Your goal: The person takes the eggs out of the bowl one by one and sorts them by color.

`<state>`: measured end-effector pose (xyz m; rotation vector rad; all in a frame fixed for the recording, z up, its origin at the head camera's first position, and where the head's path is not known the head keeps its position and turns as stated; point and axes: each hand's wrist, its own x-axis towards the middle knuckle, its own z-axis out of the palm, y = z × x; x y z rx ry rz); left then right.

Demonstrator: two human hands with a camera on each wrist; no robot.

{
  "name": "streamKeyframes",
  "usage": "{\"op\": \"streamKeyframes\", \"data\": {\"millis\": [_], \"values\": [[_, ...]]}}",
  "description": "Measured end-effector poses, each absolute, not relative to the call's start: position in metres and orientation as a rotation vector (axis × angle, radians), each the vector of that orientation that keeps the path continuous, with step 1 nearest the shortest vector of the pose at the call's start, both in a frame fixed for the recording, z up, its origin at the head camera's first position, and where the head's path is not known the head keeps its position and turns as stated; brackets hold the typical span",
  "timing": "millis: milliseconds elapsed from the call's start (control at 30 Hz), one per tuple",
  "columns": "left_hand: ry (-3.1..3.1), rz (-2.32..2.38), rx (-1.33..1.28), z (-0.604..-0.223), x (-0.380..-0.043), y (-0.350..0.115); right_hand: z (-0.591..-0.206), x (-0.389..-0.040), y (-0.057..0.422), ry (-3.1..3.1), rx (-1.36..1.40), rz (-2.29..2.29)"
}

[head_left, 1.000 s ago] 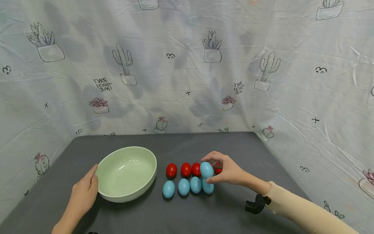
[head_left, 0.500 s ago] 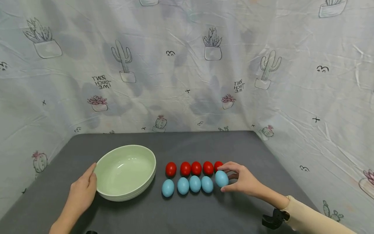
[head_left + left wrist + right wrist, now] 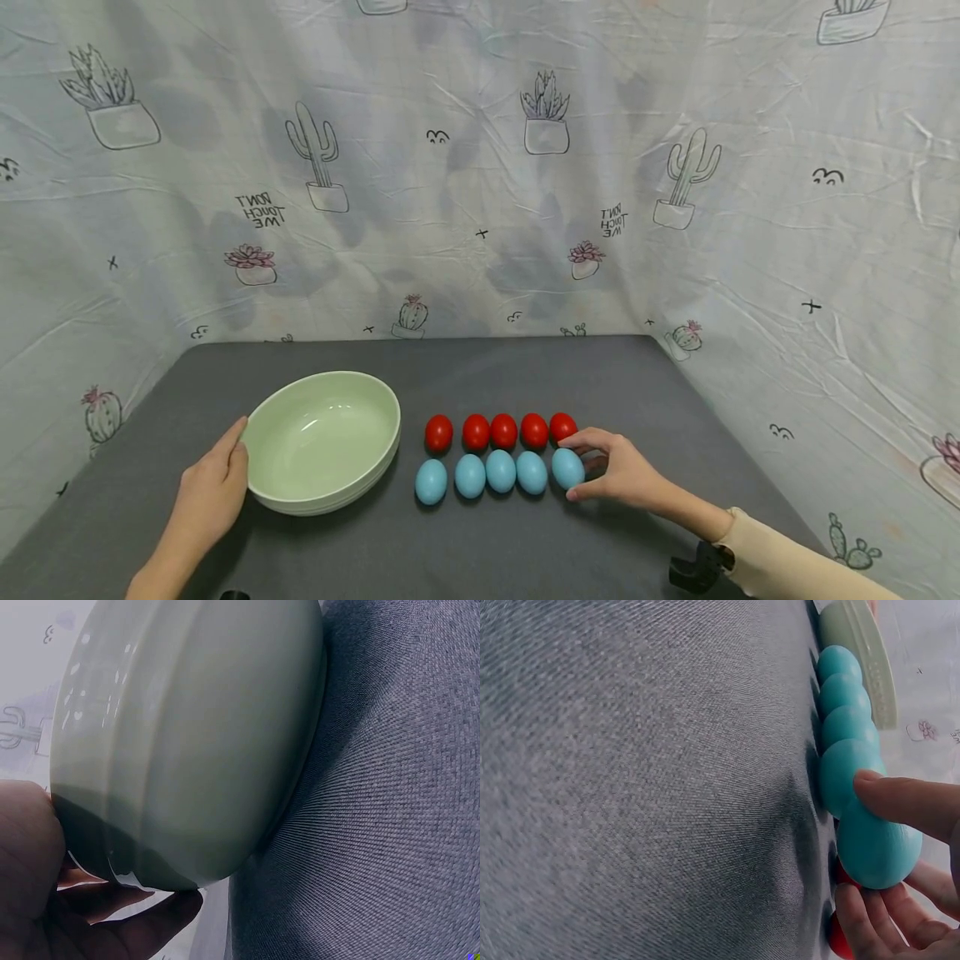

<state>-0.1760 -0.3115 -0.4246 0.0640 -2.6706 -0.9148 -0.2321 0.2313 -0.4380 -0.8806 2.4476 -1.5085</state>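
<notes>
My left hand [image 3: 213,492] grips the near-left side of a pale green bowl [image 3: 322,442]; in the left wrist view its fingers lie against the outer wall of the bowl [image 3: 202,750]. The bowl stands on the table with nothing in it. My right hand [image 3: 622,471] holds a light blue egg [image 3: 567,468] between thumb and fingers at the right end of a row of blue eggs. In the right wrist view the thumb lies on one side of that egg [image 3: 879,847] and the fingers on the other. Behind runs a row of red eggs [image 3: 503,432].
A dark grey cloth-covered table [image 3: 465,550] carries everything. Several more blue eggs [image 3: 470,477] line up between the bowl and my right hand. A pale curtain [image 3: 480,183] with cactus drawings encloses the back and sides.
My right hand has carried the blue egg rightward and down from above the rows to the right end of the blue row. The left hand keeps its hold on the bowl.
</notes>
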Motion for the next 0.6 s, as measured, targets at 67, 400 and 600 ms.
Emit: {"op": "streamKeyframes", "data": {"millis": [67, 400, 600], "values": [[-2.673, -0.912, 0.066, -0.4247, -0.1758, -0.3112, -0.4390, -0.2319, 0.2305, 2.454, -0.881, -1.504], [-2.710, -0.909, 0.088, -0.4248, -0.1764, -0.3118, -0.4453, -0.2317, 0.2270, 2.504, -0.880, -1.445], [-2.710, -0.914, 0.095, -0.4242, -0.1766, -0.3120, -0.4477, -0.2322, 0.2271, 2.529, -0.839, -1.418]]}}
